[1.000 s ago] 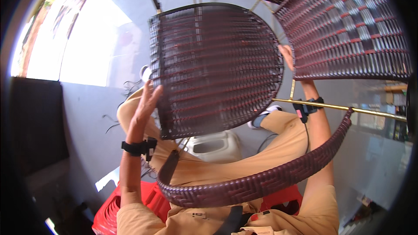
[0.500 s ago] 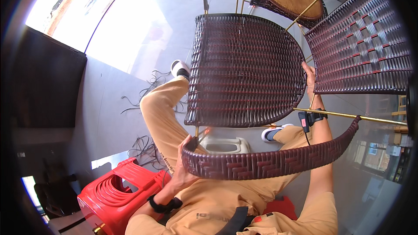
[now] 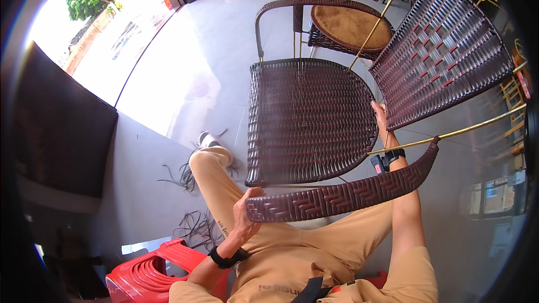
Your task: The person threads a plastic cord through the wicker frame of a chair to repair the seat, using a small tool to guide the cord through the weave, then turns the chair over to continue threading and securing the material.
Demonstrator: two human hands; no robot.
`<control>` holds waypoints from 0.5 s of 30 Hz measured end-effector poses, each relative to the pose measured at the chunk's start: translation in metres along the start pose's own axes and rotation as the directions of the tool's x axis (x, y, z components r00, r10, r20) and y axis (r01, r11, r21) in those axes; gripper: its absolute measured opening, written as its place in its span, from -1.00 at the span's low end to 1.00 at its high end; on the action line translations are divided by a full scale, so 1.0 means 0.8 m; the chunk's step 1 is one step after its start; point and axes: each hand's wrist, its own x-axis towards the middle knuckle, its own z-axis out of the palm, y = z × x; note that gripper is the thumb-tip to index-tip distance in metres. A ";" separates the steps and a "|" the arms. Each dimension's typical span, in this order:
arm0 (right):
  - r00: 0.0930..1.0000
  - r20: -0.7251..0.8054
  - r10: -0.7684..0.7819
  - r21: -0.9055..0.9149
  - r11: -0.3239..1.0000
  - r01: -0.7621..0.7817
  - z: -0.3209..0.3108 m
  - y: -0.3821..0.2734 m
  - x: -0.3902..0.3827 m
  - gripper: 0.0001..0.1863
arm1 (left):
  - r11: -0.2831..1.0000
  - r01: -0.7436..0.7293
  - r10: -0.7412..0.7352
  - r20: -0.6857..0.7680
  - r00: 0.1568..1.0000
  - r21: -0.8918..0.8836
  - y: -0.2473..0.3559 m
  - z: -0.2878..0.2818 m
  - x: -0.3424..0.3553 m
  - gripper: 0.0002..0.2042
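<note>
Wicker chair [image 3: 311, 120], L hand [image 3: 245, 219] on armrest [image 3: 342, 193]; R hand [image 3: 382, 119] at seat

- The left hand [image 3: 245, 215] is raised in front of the torso, palm turned inward, thumb up and fingers curled shut in a grasp.
- Its forearm rises from the lower edge, bare, with a dark band at the wrist.
- The right hand [image 3: 381, 119] reaches further forward, arm nearly straight, fingers pressed flat and partly hidden.
- The right wrist carries a dark strap with a small device.
</note>
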 end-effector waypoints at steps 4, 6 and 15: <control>1.000 0.018 0.003 -0.087 0.996 -0.001 0.012 -0.017 -0.024 -0.66 | 0.999 -0.033 0.034 -0.063 0.997 0.015 -0.020 -0.012 0.003 -0.73; 0.999 -0.012 -0.049 -0.124 0.991 0.047 -0.033 0.020 0.011 -0.66 | 0.999 -0.027 0.021 -0.153 0.988 -0.034 -0.037 -0.011 0.019 -0.75; 0.971 0.018 -0.240 -0.247 0.940 0.237 -0.012 0.038 -0.001 -0.66 | 0.997 -0.061 0.044 -0.354 0.934 -0.037 -0.036 -0.110 0.114 -0.85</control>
